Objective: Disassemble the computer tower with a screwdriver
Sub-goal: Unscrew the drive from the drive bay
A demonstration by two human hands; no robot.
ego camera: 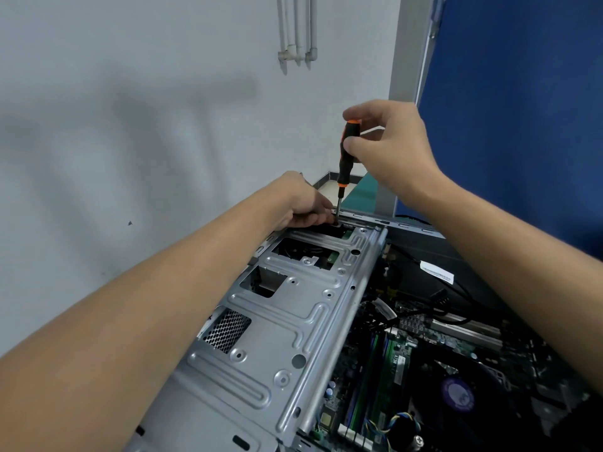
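Observation:
The computer tower (287, 324) lies open on its side, its grey metal drive cage running from the bottom centre up to the middle. A black and orange screwdriver (346, 151) stands almost upright, its tip down at the far end of the cage. My right hand (388, 145) grips the handle near its top. My left hand (301, 203) rests at the cage's far edge, with its fingertips pinched around the shaft's tip by the screw. The screw itself is hidden by the fingers.
The motherboard (391, 363) with memory sticks, black cables (434, 288) and a fan lies exposed at the right of the cage. A white wall stands close on the left, a blue partition (522, 109) at the right, and a green surface (365, 194) behind the tower.

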